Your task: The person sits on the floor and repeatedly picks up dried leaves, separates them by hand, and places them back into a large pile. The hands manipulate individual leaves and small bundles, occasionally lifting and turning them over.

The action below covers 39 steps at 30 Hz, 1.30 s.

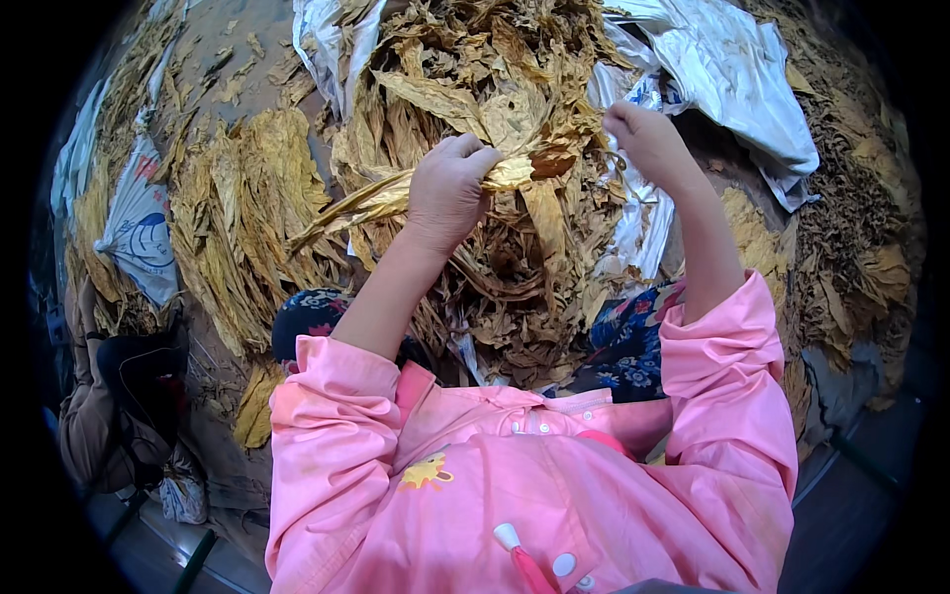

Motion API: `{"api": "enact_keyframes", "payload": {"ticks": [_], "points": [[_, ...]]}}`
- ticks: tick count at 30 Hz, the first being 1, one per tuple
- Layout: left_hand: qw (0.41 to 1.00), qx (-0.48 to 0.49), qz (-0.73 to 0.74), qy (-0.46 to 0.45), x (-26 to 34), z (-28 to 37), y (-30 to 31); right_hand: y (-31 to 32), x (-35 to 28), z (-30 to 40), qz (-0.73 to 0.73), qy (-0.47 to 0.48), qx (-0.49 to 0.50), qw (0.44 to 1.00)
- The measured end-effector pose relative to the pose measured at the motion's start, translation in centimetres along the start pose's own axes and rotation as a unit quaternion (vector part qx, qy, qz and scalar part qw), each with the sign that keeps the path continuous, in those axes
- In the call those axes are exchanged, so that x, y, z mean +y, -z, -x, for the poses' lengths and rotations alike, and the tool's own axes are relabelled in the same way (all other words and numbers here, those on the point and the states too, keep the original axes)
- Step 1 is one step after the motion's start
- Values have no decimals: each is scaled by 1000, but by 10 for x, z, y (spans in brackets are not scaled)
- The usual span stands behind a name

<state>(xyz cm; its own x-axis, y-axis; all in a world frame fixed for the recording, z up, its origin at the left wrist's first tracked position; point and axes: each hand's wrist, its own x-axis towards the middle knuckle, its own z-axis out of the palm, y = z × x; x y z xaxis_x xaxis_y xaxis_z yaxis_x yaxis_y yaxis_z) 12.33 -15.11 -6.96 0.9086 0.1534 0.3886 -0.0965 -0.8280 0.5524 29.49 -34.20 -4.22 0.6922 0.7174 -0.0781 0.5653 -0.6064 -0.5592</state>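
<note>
My left hand (449, 185) is closed around a small bunch of dried tobacco leaves (371, 199), whose stalks stick out to the left. A brown patch marks the leaf end on the right of that fist. Beneath it spreads a large heap of dried yellow-brown tobacco leaves (505, 260), reaching back from between my knees. My right hand (644, 141) is raised at the heap's right edge, fingers curled with the thumb against them. Whether a leaf scrap sits in those fingertips is too small to tell.
Flattened tobacco leaves (245, 223) lie in a layer on the left. White woven sacks (735, 82) are crumpled at the back right, and a printed sack (141, 215) is at far left. Darker leaf fragments (839, 208) cover the right side. Another person (126, 401) sits at left.
</note>
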Motion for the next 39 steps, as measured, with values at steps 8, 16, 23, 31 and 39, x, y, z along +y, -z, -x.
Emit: {"api": "enact_keyframes", "payload": {"ticks": [8, 16, 23, 31, 39], "points": [[997, 5, -50, -53, -2, 1, 0, 0, -19, 4, 4, -15, 19, 1000], [997, -5, -41, -60, 4, -2, 0, 5, -4, 1, -25, -23, 113, 993], [997, 47, 54, 28, -6, -1, -2, 9, -1, -3, 31, -6, 154, 987], [736, 263, 573, 247, -20, -24, 46, -9, -7, -3, -203, -92, 53, 973], [762, 144, 542, 324, -19, -12, 41, -15, -49, -11, -450, -123, -17, 884]]}}
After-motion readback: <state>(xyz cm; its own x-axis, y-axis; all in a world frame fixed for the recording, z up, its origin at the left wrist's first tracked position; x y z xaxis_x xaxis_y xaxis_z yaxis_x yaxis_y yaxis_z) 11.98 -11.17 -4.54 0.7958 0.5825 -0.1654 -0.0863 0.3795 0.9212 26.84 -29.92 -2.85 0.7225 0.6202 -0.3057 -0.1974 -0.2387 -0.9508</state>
